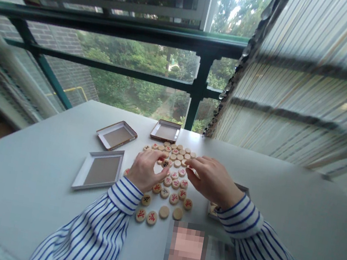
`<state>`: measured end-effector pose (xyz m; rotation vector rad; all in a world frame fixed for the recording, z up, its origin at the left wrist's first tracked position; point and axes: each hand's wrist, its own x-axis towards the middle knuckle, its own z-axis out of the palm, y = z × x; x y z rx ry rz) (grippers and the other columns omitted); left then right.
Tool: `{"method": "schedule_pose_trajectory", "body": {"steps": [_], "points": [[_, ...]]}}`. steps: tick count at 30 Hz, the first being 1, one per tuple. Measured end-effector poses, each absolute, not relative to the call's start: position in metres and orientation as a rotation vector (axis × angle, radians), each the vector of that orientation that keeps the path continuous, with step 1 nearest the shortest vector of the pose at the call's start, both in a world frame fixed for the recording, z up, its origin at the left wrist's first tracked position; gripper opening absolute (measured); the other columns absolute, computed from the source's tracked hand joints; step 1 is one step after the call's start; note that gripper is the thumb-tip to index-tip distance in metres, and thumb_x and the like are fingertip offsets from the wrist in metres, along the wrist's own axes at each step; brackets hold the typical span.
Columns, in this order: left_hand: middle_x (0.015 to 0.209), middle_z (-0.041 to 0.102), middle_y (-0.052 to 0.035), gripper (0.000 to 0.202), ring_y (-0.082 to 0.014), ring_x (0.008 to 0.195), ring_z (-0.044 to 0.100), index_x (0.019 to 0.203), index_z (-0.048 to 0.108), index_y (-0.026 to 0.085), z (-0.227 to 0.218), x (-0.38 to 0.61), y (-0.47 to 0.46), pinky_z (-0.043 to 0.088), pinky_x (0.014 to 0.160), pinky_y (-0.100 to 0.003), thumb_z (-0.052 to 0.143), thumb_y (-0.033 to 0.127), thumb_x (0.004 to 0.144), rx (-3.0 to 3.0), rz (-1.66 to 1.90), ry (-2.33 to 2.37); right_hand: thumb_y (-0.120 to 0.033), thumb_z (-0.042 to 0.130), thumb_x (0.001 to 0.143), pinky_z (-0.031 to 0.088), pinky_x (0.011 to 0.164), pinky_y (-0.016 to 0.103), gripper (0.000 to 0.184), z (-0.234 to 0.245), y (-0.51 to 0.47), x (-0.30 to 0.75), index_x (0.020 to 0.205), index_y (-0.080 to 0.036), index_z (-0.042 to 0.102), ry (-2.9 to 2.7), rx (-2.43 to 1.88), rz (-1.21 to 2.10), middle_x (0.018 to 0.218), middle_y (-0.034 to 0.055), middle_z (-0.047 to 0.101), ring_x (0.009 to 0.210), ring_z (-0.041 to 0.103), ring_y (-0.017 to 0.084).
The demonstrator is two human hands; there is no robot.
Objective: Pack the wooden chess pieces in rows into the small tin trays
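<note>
Round wooden Chinese chess pieces [174,199] are spread over the white table, some showing red or black characters, others plain side up. My left hand [146,169] is closed, pinching a piece with a black character [165,164] between thumb and fingers, a little above the others. My right hand [211,180] reaches in from the right, its fingertips closed at the edge of a plain-looking piece [184,163]; the fingers partly cover it. Several red-character pieces [175,175] lie between the two hands. Some pieces behind my left hand are hidden.
Three shallow box parts stand on the white table [40,147]: a tray at left [98,168], one behind it [116,134] and one at the back [165,131]. Another box [212,210] holding pieces is partly under my right wrist. A windowed railing [120,70] borders the far side.
</note>
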<state>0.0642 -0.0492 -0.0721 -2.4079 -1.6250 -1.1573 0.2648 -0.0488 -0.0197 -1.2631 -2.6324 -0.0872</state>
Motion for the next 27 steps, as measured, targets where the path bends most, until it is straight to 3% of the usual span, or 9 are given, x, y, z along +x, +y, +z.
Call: {"method": "schedule_pose_trajectory", "body": {"steps": [27], "points": [[0.079, 0.062, -0.0040, 0.021, -0.0180, 0.077, 0.056, 0.088, 0.055, 0.016, -0.067, 0.090, -0.062, 0.044, 0.074, -0.035, 0.061, 0.028, 0.072, -2.453, -1.406, -1.241, -0.026, 0.045, 0.083, 0.043, 0.070, 0.029, 0.024, -0.005, -0.064, 0.315, 0.098, -0.017, 0.061, -2.441, -1.332, -0.093, 0.085, 0.0069, 0.066, 0.076, 0.058, 0.016]]}}
